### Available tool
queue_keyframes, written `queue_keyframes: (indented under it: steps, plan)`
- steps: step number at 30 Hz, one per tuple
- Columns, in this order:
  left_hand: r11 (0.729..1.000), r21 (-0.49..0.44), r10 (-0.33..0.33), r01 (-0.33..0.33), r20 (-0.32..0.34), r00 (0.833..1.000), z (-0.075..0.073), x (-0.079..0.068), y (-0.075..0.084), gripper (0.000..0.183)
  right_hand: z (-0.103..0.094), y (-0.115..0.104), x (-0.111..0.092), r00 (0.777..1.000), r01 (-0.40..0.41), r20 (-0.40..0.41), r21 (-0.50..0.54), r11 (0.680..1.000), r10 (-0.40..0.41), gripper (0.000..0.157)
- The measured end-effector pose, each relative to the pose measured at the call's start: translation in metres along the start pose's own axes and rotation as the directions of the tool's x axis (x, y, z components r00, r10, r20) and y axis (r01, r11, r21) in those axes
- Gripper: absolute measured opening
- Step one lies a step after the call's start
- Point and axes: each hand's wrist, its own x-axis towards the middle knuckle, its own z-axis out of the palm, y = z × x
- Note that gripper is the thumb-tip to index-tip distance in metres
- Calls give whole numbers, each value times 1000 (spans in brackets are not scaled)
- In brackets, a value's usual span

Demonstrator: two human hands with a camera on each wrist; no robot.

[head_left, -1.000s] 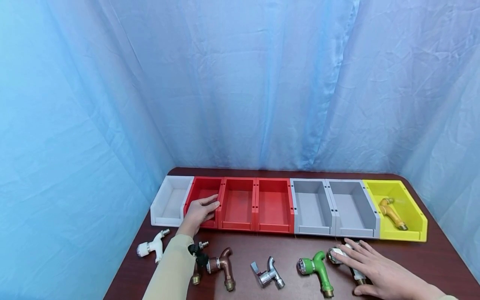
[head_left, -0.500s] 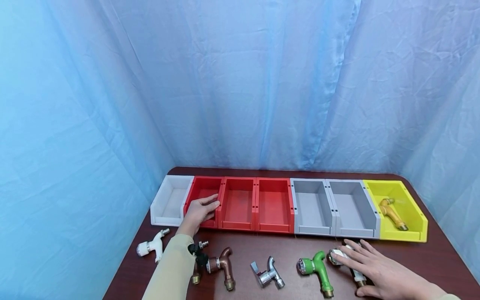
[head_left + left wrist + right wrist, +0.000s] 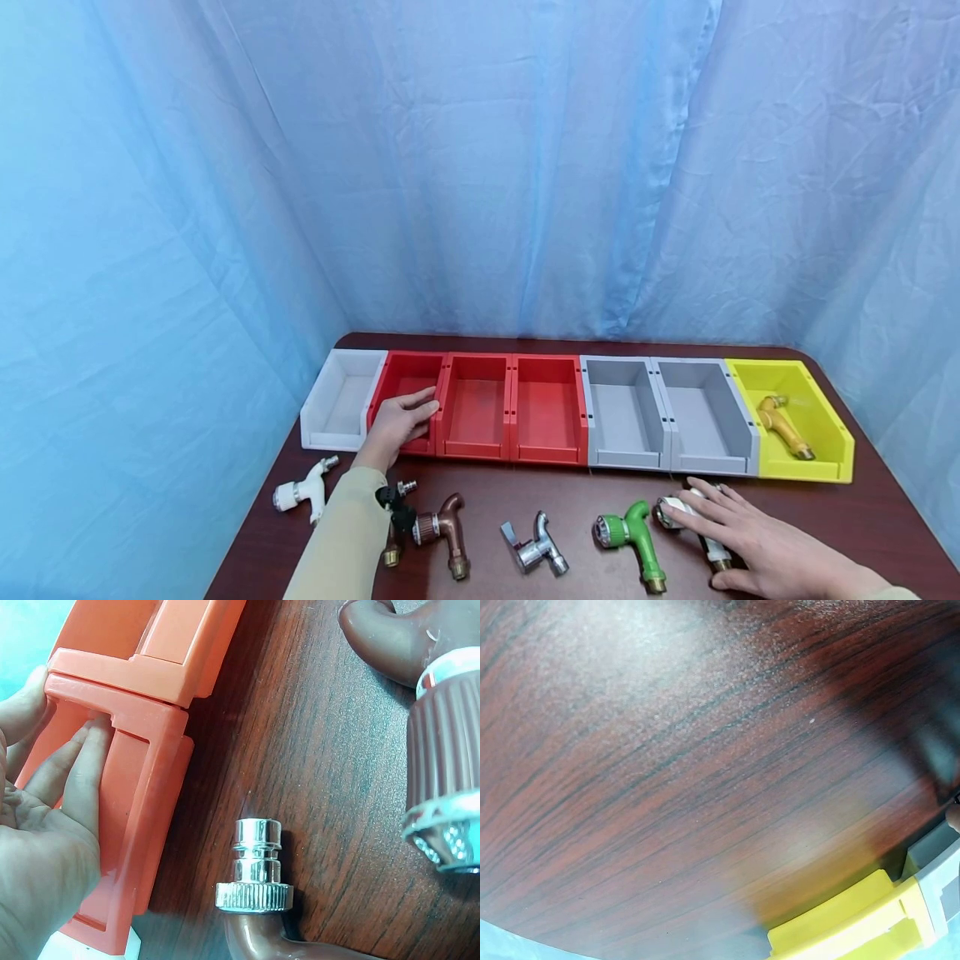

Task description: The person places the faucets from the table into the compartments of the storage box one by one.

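My left hand (image 3: 393,427) reaches into the leftmost red bin (image 3: 411,375), fingertips at the wall shared with the middle red bin (image 3: 474,408). In the left wrist view, its fingers (image 3: 84,776) are fairly straight inside the bin and the thumb lies by the rim; nothing appears between them. My right hand (image 3: 757,537) is spread flat over a white-handled faucet (image 3: 678,510), partly hiding it; whether it touches is unclear. Beside it lies a green faucet (image 3: 637,542). Below the left hand are a brown faucet (image 3: 450,537) and another faucet (image 3: 392,554), partly covered by the sleeve.
Left lies a white faucet (image 3: 306,492); centrally, a chrome faucet (image 3: 534,552). The joined row includes a white bin (image 3: 345,400), a third red bin (image 3: 549,408), two grey bins (image 3: 626,412), and a yellow bin (image 3: 825,446) holding a yellow faucet (image 3: 783,427). Curtains surround the table.
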Motion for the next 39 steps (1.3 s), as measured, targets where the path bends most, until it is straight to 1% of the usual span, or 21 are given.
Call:
queue_keyframes:
  steps: [6,8,11,15,21,24,28,34,39]
  plan:
    - [1000,10,2,-2,-1,1000,-1,0,0,53,0,-2,1,999,-36,-10,16,999,36,82]
    - [1000,8,2,-2,-1,1000,0,0,0,54,0,-3,2,999,-47,-16,12,999,48,82]
    - [1000,10,5,-5,1,1000,0,0,1,54,-1,-4,3,999,-43,-32,-15,999,42,83]
    - [1000,10,4,-4,1,1000,0,0,0,55,-2,-6,4,999,-17,-36,-58,998,15,83]
    - [1000,1,7,-7,3,1000,-1,0,-1,56,-5,-8,6,1000,2,-2,-63,998,-3,82]
    - [1000,3,9,-10,2,1000,-1,0,-1,56,-7,-7,8,998,47,-35,-67,997,-50,82]
    - [1000,5,8,-8,-3,1000,0,-1,0,54,-10,-5,11,990,94,-93,-109,990,-104,82]
    - [1000,-1,8,-8,-3,1000,0,-1,0,53,-15,0,14,984,104,-127,-173,979,-127,80]
    - [1000,0,4,-4,1,1000,0,-2,2,54,-18,2,16,977,119,-148,-206,971,-151,77]
